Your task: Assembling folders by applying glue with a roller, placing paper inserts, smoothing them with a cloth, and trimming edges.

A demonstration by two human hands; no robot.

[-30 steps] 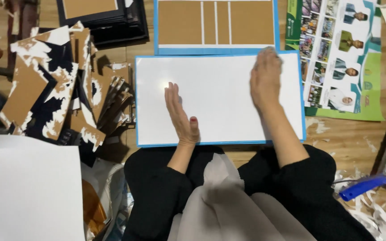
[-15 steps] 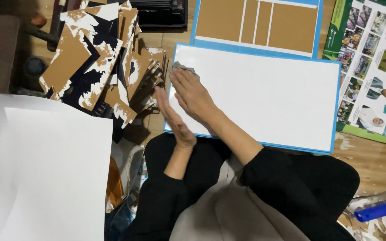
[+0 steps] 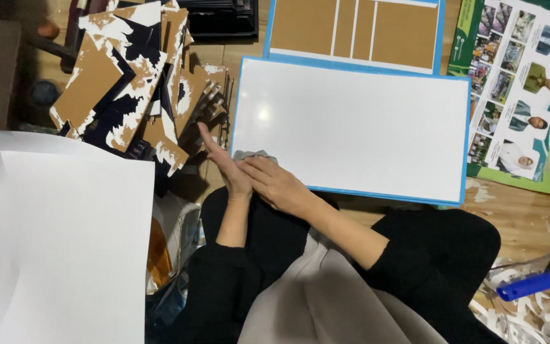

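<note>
A white board with a blue border [image 3: 358,121] lies flat on the wooden floor in front of my lap. At its near left corner my right hand [image 3: 278,183] rests on a small grey cloth [image 3: 254,155], which pokes out from under the fingers. Just left of it my left hand [image 3: 223,160] stands on its edge beside the board, fingers straight, holding nothing. The two hands touch each other.
A heap of torn brown, black and white card pieces [image 3: 128,83] lies at the left. Large white sheets [image 3: 65,248] cover the near left. A blue-framed board with brown panels [image 3: 351,28] lies beyond, a photo poster [image 3: 529,95] at the right, a blue-handled tool [image 3: 533,285] among paper scraps.
My right hand crossed the board from its right side to the left edge, then came down with the cloth to the near left corner. My left hand stayed beside that edge.
</note>
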